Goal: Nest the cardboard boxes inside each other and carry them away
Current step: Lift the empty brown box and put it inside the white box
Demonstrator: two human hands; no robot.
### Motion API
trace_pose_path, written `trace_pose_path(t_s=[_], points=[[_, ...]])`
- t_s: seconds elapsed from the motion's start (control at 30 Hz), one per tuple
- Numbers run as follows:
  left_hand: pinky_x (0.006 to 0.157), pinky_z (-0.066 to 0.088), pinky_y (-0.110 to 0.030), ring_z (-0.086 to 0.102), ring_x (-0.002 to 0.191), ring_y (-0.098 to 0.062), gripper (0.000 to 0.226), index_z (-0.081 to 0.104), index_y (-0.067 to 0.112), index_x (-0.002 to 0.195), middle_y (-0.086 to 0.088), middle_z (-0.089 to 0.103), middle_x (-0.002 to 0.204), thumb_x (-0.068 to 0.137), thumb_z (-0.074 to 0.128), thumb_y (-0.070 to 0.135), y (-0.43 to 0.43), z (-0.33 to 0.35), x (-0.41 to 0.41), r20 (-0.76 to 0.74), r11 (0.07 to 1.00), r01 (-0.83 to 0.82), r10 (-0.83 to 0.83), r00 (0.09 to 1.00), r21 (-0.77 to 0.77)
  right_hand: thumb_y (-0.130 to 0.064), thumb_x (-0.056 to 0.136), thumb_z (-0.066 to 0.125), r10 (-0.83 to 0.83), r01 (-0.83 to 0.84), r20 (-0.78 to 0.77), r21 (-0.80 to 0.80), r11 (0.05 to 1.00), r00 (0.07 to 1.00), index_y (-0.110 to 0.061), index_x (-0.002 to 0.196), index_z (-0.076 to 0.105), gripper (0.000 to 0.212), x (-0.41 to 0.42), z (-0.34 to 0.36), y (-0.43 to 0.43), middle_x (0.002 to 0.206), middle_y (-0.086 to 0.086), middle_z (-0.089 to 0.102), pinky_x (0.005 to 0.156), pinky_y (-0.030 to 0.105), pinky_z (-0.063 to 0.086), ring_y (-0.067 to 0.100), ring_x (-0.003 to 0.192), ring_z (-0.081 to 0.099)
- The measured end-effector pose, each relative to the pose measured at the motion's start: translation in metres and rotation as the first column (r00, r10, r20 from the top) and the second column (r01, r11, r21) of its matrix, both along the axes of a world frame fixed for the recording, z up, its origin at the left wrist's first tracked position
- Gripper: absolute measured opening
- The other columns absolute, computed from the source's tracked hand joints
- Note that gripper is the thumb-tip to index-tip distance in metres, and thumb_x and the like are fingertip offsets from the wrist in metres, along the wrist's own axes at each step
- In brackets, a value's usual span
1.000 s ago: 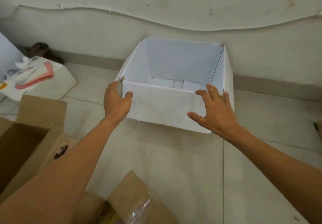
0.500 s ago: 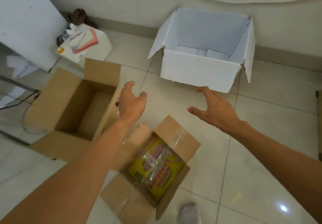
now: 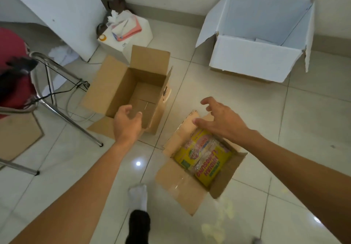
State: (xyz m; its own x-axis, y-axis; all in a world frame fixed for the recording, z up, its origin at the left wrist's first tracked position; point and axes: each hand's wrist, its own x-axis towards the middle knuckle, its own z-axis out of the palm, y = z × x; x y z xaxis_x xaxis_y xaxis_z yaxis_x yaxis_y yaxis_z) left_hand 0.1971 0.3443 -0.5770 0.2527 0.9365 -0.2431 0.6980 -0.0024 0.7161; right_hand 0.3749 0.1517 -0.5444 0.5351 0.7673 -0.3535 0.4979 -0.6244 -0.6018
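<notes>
- View has swung down and left since the earlier frames: white cardboard box (image 3: 254, 57), gripped at its near wall a second ago, now sits released at upper right of the frame, against the wall base, flaps up.
- Both hands have drawn back from it toward the two brown boxes.
- Left hand (image 3: 127, 124): partly open, fingers curled, holding nothing; it hovers over the near edge of the empty brown cardboard box (image 3: 133, 90), centre-left. Contact with the edge cannot be told.
- Right hand (image 3: 222, 119): spread wide, empty, over the far flap of the smaller brown box (image 3: 182, 185), lower centre, which contains yellow packets (image 3: 205, 160).
- Metal-legged chair (image 3: 47, 95) at left; tiled floor (image 3: 284, 120) throughout.
</notes>
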Motion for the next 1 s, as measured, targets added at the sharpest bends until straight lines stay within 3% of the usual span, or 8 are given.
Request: trace_pose_path(t_s=[0.1,0.23,0.3,0.57,0.67,0.8,0.93,1.0], points=[[0.089,0.041,-0.026,0.051,0.117,-0.02,0.043,0.051,0.017,0.127,-0.007,0.053,0.133,0.086,0.065,0.018,0.041,-0.031,-0.026,-0.005,0.997,-0.033,0.033,0.999,-0.069,-0.059,0.079,0.058,-0.017,0.014,-0.06,-0.058,0.998,0.998,-0.027,0.128,0.039,0.061,-0.025,-0.016,0.039,0.124,0.006,0.058,0.089,0.042,0.049,0.023,0.107,0.057],[0.082,0.041,-0.024,0.051,0.102,-0.013,0.042,0.051,0.018,0.125,-0.004,0.054,0.129,0.086,0.066,0.018,0.11,-0.076,-0.048,-0.057,0.995,0.01,-0.016,0.998,-0.099,-0.063,0.075,0.06,-0.212,0.202,-0.167,-0.078,0.976,0.963,-0.029,0.122,0.043,0.061,-0.06,-0.054,0.097,0.11,0.002,0.06,0.081,0.04,0.053,0.021,0.095,0.061],[0.085,0.044,-0.027,0.054,0.107,-0.019,0.045,0.051,0.017,0.126,-0.006,0.054,0.13,0.085,0.067,0.02,0.148,-0.089,-0.055,-0.102,0.993,0.075,-0.084,0.991,-0.093,-0.065,0.074,0.059,-0.287,0.267,-0.207,-0.117,0.956,0.935,-0.029,0.122,0.042,0.062,-0.082,-0.07,0.125,0.107,0.001,0.059,0.079,0.04,0.053,0.02,0.093,0.06],[0.097,0.045,-0.046,0.051,0.116,-0.029,0.057,0.049,0.015,0.126,-0.011,0.052,0.13,0.075,0.072,0.025,0.299,-0.123,-0.05,-0.32,0.979,0.203,-0.192,0.928,0.003,-0.055,0.079,0.062,-0.564,0.505,-0.194,-0.282,0.816,0.803,-0.021,0.133,0.03,0.071,-0.115,-0.121,0.223,0.121,0.013,0.06,0.087,0.044,0.052,0.032,0.104,0.061],[0.099,0.043,-0.048,0.051,0.117,-0.031,0.063,0.047,0.013,0.129,-0.012,0.051,0.132,0.074,0.073,0.028,0.336,-0.139,-0.051,-0.373,0.976,0.215,-0.204,0.905,-0.012,-0.041,0.085,0.063,-0.634,0.588,-0.09,-0.293,0.754,0.768,-0.018,0.129,0.029,0.06,-0.118,-0.138,0.243,0.111,0.015,0.063,0.079,0.046,0.056,0.034,0.087,0.066],[0.091,0.047,-0.049,0.055,0.106,-0.033,0.057,0.049,0.013,0.121,-0.012,0.056,0.121,0.07,0.073,0.024,0.357,-0.153,-0.055,-0.419,0.98,0.2,-0.19,0.888,-0.02,-0.023,0.089,0.056,-0.654,0.591,-0.064,-0.368,0.718,0.754,-0.014,0.124,0.037,0.041,-0.114,-0.152,0.255,0.103,0.014,0.064,0.073,0.047,0.058,0.034,0.077,0.066],[0.068,0.045,-0.031,0.053,0.08,-0.024,0.05,0.045,0.013,0.116,-0.006,0.055,0.099,0.072,0.069,0.016,0.362,-0.166,-0.059,-0.34,0.978,0.188,-0.208,0.917,-0.092,-0.013,0.091,0.045,-0.635,0.556,-0.098,-0.394,0.732,0.767,-0.01,0.118,0.047,0.027,-0.111,-0.158,0.254,0.1,0.015,0.064,0.066,0.047,0.059,0.031,0.062,0.067],[0.062,0.042,-0.029,0.052,0.076,-0.023,0.041,0.049,0.01,0.113,-0.007,0.057,0.097,0.075,0.065,0.013,0.361,-0.169,-0.059,-0.306,0.981,0.178,-0.193,0.932,-0.077,-0.011,0.09,0.044,-0.627,0.55,-0.086,-0.398,0.734,0.774,-0.01,0.119,0.047,0.029,-0.109,-0.159,0.254,0.102,0.015,0.062,0.066,0.047,0.059,0.03,0.062,0.065]])
